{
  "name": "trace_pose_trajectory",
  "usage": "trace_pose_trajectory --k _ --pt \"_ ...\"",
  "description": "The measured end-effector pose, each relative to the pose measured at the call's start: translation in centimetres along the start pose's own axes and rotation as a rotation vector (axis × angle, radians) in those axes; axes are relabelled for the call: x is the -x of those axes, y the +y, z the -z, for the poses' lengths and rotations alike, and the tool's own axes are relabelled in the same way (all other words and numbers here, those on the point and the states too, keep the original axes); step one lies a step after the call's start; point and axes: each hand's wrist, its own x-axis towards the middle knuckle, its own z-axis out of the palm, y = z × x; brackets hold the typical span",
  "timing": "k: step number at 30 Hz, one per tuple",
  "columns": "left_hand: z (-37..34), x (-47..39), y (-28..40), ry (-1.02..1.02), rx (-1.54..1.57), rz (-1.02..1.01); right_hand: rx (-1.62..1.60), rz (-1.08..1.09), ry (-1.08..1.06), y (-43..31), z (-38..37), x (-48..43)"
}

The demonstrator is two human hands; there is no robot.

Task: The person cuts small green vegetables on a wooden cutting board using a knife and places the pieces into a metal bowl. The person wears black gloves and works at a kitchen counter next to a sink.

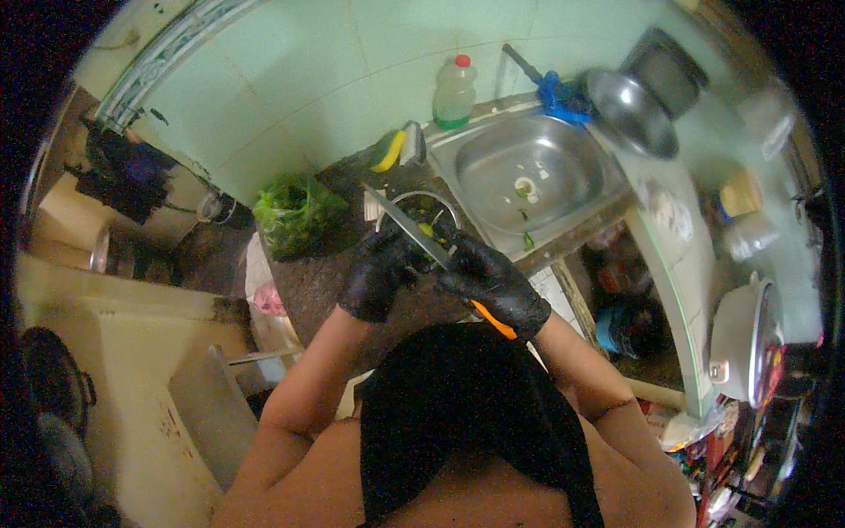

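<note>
Both my hands wear black gloves and are close together over the near side of a round bowl (453, 201) on the dark counter. My right hand (500, 284) grips a knife (414, 231) by its orange handle, the blade slanting up and left across the bowl. My left hand (377, 277) is at the bowl's left near side, its fingers curled; a small yellow-green piece (426, 230) shows beside the blade, and whether the fingers hold it is unclear. Dark green bits lie in the bowl. A plastic bag of leafy greens (297, 214) sits to the left.
Right of the bowl is a steel sink (528, 171) with scraps in it. A yellow sponge (389, 150) and a red-capped bottle (454, 96) stand behind. A metal bowl (632, 113) leans beyond the blue-wrapped faucet (561, 98). A white pot (744, 340) stands at far right.
</note>
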Motion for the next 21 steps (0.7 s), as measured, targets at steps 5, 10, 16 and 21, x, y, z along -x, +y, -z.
trace_pose_trajectory --k 5,10,16,21 --pt "0.3 -0.2 -0.1 0.065 -0.129 0.093 0.187 -0.066 -0.014 -0.3 0.2 -0.4" --pt "-0.3 0.5 0.1 0.039 -0.309 0.100 -0.077 -0.041 0.102 0.0 -1.1 -1.2" --pt "2.0 -1.9 -2.6 0.108 -0.374 -0.039 -0.035 0.063 0.022 0.2 -1.1 -2.5" --pt "7.9 -8.5 -2.8 0.293 -1.178 -0.422 0.120 0.054 0.145 -0.3 0.8 -1.7"
